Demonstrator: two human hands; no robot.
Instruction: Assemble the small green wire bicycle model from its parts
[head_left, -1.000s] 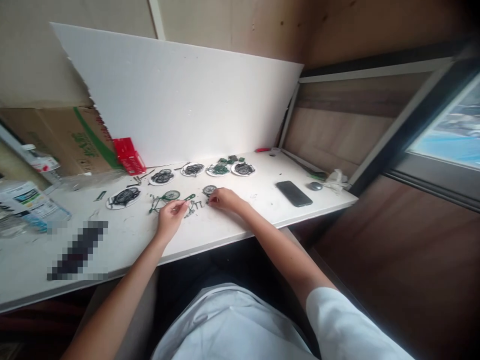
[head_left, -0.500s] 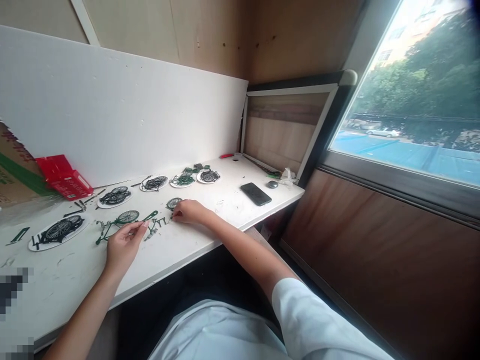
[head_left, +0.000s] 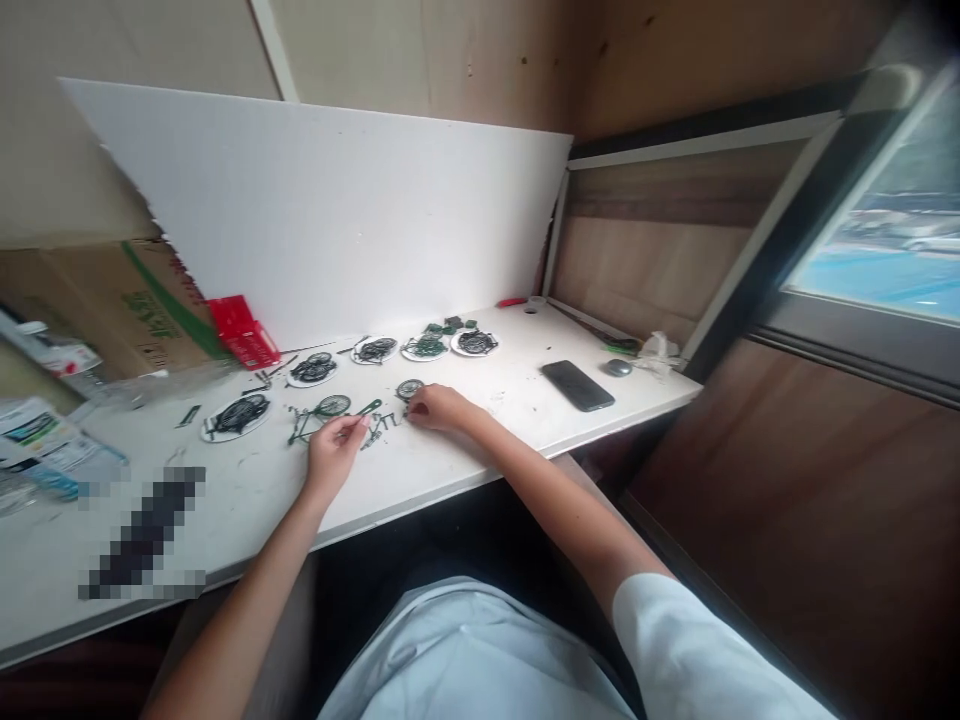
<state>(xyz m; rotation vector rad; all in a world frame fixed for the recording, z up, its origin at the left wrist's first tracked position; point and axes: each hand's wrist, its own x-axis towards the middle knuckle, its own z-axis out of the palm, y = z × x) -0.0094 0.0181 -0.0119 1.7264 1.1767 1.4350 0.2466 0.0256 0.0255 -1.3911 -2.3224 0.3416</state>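
My left hand (head_left: 332, 452) rests on the white table (head_left: 465, 455), its fingers pinched on a thin green frame piece of a small green model bicycle (head_left: 324, 415). My right hand (head_left: 437, 408) lies just to the right, fingers curled over small dark parts beside a loose wheel (head_left: 409, 388). What the right fingers hold is too small to make out. Several white round plates hold sorted parts: wheels (head_left: 236, 416), more wheels (head_left: 313, 369), dark bits (head_left: 375, 349), green bits (head_left: 424, 346) and black bits (head_left: 475, 342).
A black phone (head_left: 577, 385) and a grey round object (head_left: 619, 367) lie at the table's right end. A red box (head_left: 242, 332) and a cardboard carton (head_left: 112, 300) stand at the back left against a white board (head_left: 337, 220). Plastic packets (head_left: 41, 445) lie far left.
The view swung right toward the window, then back left. Both hands stayed at the bicycle parts, the left still pinching the green piece.
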